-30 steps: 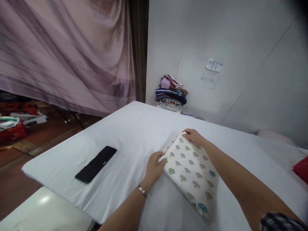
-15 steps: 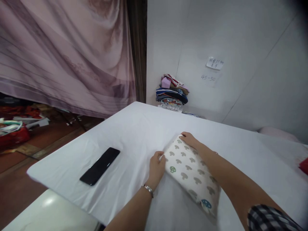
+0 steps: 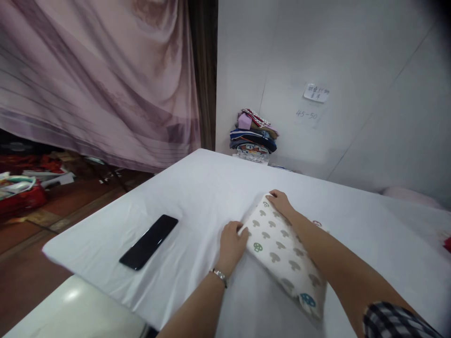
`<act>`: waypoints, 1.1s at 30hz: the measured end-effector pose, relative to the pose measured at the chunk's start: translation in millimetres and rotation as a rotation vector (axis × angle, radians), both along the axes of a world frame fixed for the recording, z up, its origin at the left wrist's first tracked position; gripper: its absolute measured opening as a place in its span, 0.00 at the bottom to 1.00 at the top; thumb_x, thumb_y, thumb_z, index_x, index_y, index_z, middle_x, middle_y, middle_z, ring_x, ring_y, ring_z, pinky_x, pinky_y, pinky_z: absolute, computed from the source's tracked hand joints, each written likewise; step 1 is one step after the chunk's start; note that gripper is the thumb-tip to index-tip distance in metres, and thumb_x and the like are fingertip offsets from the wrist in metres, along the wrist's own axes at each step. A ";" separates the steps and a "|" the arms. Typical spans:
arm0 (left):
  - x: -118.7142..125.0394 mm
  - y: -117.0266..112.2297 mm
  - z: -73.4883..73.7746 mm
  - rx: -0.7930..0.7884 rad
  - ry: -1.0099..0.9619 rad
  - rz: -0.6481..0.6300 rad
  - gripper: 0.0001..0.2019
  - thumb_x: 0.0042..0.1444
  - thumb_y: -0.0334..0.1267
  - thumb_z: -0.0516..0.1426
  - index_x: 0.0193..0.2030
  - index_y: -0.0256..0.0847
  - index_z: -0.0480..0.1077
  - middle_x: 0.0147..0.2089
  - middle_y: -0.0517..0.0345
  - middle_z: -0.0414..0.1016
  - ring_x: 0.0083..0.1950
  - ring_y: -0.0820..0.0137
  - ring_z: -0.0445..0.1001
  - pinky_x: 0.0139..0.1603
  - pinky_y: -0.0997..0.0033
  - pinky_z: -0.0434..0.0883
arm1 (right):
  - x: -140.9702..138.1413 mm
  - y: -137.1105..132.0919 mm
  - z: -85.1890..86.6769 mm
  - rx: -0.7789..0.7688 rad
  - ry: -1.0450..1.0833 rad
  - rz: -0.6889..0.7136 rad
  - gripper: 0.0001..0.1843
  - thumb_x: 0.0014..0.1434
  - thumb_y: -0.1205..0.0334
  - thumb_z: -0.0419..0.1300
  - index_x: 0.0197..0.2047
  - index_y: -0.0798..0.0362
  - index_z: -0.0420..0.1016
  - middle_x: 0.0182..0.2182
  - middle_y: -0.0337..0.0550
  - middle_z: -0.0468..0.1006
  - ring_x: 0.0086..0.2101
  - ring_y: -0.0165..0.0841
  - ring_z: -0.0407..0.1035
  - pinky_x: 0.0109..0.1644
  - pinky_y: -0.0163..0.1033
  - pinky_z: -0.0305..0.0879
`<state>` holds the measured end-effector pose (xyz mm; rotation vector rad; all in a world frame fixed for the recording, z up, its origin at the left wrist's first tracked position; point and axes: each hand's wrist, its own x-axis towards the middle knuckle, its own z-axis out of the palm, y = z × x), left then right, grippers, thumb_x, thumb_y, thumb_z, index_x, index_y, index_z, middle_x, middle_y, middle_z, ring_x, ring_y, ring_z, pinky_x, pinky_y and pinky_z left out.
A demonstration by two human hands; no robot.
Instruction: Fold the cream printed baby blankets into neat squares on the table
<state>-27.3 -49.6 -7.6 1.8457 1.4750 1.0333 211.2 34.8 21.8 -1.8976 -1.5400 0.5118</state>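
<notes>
A folded white cloth (image 3: 282,249) printed with grey, green and blue mushrooms lies slantwise on the white-covered table (image 3: 197,188). My left hand (image 3: 232,244), with a metal bracelet at the wrist, pinches its near left corner. At the far corner, my right hand (image 3: 280,201) grips the edge between thumb and fingers. My right forearm passes over the cloth's right side and hides part of it. What kind of cloth item it is I cannot tell.
A black phone (image 3: 150,241) lies on the table to the left. Folded clothes (image 3: 253,134) are stacked by the wall at the back. A pale stool or seat (image 3: 77,310) is below the near left edge, and a pink curtain (image 3: 105,84) hangs at left.
The view has shifted slightly, so most things sit a little further right. Both hands keep hold of the same two corners of the cloth.
</notes>
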 end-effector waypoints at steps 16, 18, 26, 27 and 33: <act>-2.5 -1.9 5.7 0.109 0.311 0.002 0.15 0.57 0.43 0.50 0.44 0.38 0.70 0.42 0.49 0.74 0.45 0.60 0.68 0.49 0.59 0.60 | 47.1 -30.0 16.3 -0.377 0.028 0.026 0.38 0.44 0.36 0.60 0.52 0.52 0.70 0.57 0.56 0.64 0.54 0.49 0.60 0.57 0.51 0.55; -3.2 -2.5 7.0 0.082 0.327 -0.014 0.16 0.57 0.44 0.49 0.45 0.38 0.70 0.43 0.49 0.75 0.46 0.60 0.69 0.49 0.59 0.60 | 49.8 -27.8 17.4 -0.410 0.061 0.015 0.38 0.43 0.35 0.60 0.51 0.52 0.70 0.54 0.57 0.67 0.52 0.49 0.63 0.55 0.53 0.58; -5.1 -1.1 7.2 0.014 0.266 -0.067 0.17 0.57 0.43 0.49 0.47 0.39 0.70 0.46 0.49 0.75 0.48 0.61 0.70 0.51 0.60 0.59 | 37.5 -7.7 36.9 -0.722 0.335 0.076 0.29 0.33 0.40 0.68 0.34 0.52 0.74 0.34 0.51 0.78 0.34 0.44 0.73 0.38 0.50 0.69; -5.2 -0.8 6.7 0.016 0.266 -0.070 0.17 0.57 0.44 0.48 0.47 0.39 0.70 0.45 0.50 0.76 0.48 0.61 0.70 0.51 0.59 0.59 | 37.0 -8.0 41.8 -0.776 0.398 0.098 0.28 0.33 0.42 0.69 0.34 0.52 0.75 0.35 0.51 0.79 0.35 0.44 0.74 0.38 0.50 0.70; -6.6 0.7 5.9 0.017 0.269 -0.091 0.18 0.57 0.44 0.48 0.50 0.39 0.69 0.46 0.50 0.75 0.48 0.61 0.70 0.51 0.58 0.59 | 35.3 -22.9 75.8 -0.734 0.649 0.238 0.26 0.37 0.56 0.70 0.42 0.52 0.73 0.43 0.52 0.77 0.42 0.44 0.73 0.43 0.45 0.72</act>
